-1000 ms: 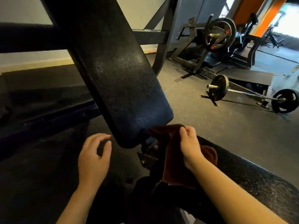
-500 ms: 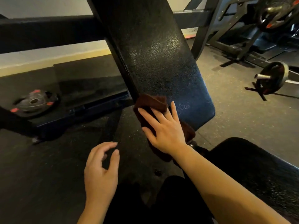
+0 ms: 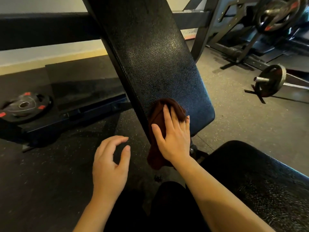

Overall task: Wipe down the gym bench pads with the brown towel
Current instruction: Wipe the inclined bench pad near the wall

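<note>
The right hand (image 3: 173,139) presses the brown towel (image 3: 160,114) flat on the back pad (image 3: 150,56), fingers straight. Left hand (image 3: 108,166) hangs loose, holding nothing. Next, I think, rub upward.

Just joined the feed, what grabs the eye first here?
The right hand presses a crumpled brown towel flat on the lower end of the tilted black textured bench pad, centre frame. The left hand hovers empty beside it, over the dark speckled floor.
</note>
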Available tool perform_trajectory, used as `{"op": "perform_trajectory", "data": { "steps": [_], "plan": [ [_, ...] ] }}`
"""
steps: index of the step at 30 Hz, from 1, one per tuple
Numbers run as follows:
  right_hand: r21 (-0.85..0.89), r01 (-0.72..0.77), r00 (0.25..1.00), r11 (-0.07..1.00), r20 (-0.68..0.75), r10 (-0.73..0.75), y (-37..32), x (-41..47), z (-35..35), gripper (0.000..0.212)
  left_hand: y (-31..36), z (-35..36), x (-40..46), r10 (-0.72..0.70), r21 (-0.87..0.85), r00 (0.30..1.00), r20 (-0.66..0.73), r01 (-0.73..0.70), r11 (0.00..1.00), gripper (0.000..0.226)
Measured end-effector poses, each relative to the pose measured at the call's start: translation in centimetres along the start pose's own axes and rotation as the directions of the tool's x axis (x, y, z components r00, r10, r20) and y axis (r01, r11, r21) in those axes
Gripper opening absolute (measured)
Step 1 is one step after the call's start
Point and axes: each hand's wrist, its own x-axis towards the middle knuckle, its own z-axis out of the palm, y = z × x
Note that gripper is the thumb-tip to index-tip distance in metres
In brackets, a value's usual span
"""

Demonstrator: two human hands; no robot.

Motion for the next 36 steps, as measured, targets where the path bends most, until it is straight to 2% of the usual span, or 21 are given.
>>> {"op": "perform_trajectory", "data": {
  "steps": [3, 6, 9, 13, 15, 17, 18, 20, 23, 26, 30, 32, 36],
  "plan": [
    [0.001, -0.132, 0.991, 0.991, 0.031, 0.132, 1.6, 1.3, -0.6, 0.076, 0.7, 1.6, 1.3, 0.168, 0.112, 0.985, 0.032, -0.171, 0.979, 0.034],
    [-0.034, -0.231, 0.970, 0.972, 0.065, 0.233, 6.0, 4.3, -1.6, 0.070, 1.5, 3.6, 2.7, 0.342, 0.186, 0.938, 0.047, -0.345, 0.920, 0.033],
    [-0.039, -0.294, 0.953, 0.955, 0.065, 0.296, 9.8, 7.4, -2.1, 0.065, 1.8, 6.3, 4.9, 0.516, 0.266, 0.854, 0.065, -0.513, 0.816, 0.030],
    [0.042, -0.353, 0.934, 0.935, -0.037, 0.355, 12.2, 9.4, -1.5, 0.060, 2.1, 10.0, 8.6, 0.673, 0.370, 0.726, 0.139, -0.669, 0.645, 0.029],
    [0.128, -0.442, 0.891, 0.888, -0.051, 0.451, 13.5, 9.8, -1.5, 0.070, 2.2, 10.9, 9.7, 0.695, 0.432, 0.700, 0.162, -0.684, 0.588, 0.030],
    [0.185, -0.505, 0.847, 0.843, -0.079, 0.525, 14.0, 9.7, -1.7, 0.090, 2.2, 11.3, 10.0, 0.694, 0.447, 0.704, 0.154, -0.676, 0.586, 0.036],
    [0.180, -0.508, 0.844, 0.842, -0.088, 0.529, 13.5, 9.3, -1.5, 0.091, 2.2, 11.4, 10.0, 0.693, 0.442, 0.707, 0.142, -0.671, 0.595, 0.040],
    [0.088, -0.461, 0.877, 0.883, -0.104, 0.469, 11.1, 7.5, -0.8, 0.080, 2.0, 11.4, 9.9, 0.698, 0.442, 0.703, 0.139, -0.675, 0.592, 0.045],
    [-0.051, -0.265, 0.948, 0.963, -0.193, 0.251, 5.5, 4.0, 0.4, 0.062, 1.7, 11.4, 10.0, 0.708, 0.463, 0.692, 0.140, -0.678, 0.572, 0.048],
    [-0.091, -0.117, 0.979, 0.989, -0.178, 0.100, 2.9, 3.2, 1.1, 0.056, 1.9, 11.5, 9.8, 0.695, 0.464, 0.707, 0.133, -0.664, 0.586, 0.048],
    [0.003, -0.166, 0.968, 0.986, -0.192, 0.164, 6.1, 6.6, -0.7, 0.070, 2.1, 11.4, 9.7, 0.681, 0.477, 0.720, 0.134, -0.649, 0.592, 0.048],
    [0.041, -0.215, 0.967, 0.976, -0.130, 0.218, 7.9, 8.5, -1.5, 0.078, 2.0, 11.6, 9.7, 0.677, 0.489, 0.726, 0.121, -0.637, 0.596, 0.048],
    [0.031, -0.182, 0.981, 0.983, -0.070, 0.183, 10.8, 11.9, -2.4, 0.076, 1.7, 11.9, 10.0, 0.697, 0.505, 0.709, 0.106, -0.642, 0.577, 0.046]
  ]
}}
